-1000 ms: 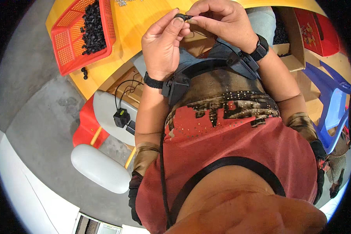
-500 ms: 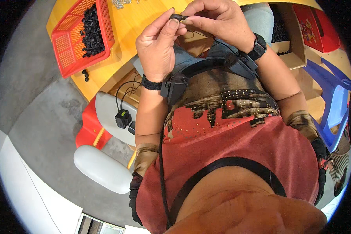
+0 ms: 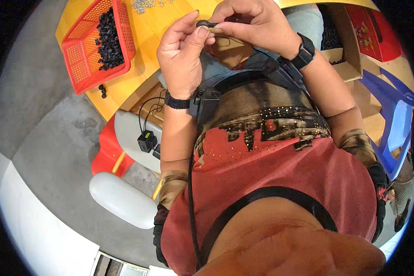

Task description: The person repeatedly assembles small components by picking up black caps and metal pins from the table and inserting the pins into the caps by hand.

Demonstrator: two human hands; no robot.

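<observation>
A small black part [image 3: 202, 23] with a rounded end is held up over the table's near edge between my hands. My left hand [image 3: 183, 60] has its thumb against the part's rounded end, with the index finger raised just behind. My right hand [image 3: 262, 27] pinches the narrower end between thumb and index finger. The fingertips hide some of the part, so its exact kind does not show. Left of my hands, a red perforated basket [image 3: 76, 60] holds a heap of small black pieces [image 3: 110, 41] on the yellow table [image 3: 145, 48].
Small silvery metal pieces [image 3: 145, 5] lie at the table's far side. Loose black pieces [image 3: 102, 91] sit by the basket. At right are a cardboard box [image 3: 353, 41] with black pieces, a red box [image 3: 385, 37] and a blue plastic stool [image 3: 393, 119]. A grey-padded chair [image 3: 122, 200] stands lower left.
My left index finger has lifted slightly off the black part, so more of its rounded end shows. My left hand has shifted a little left; the right hand keeps its pinch.
</observation>
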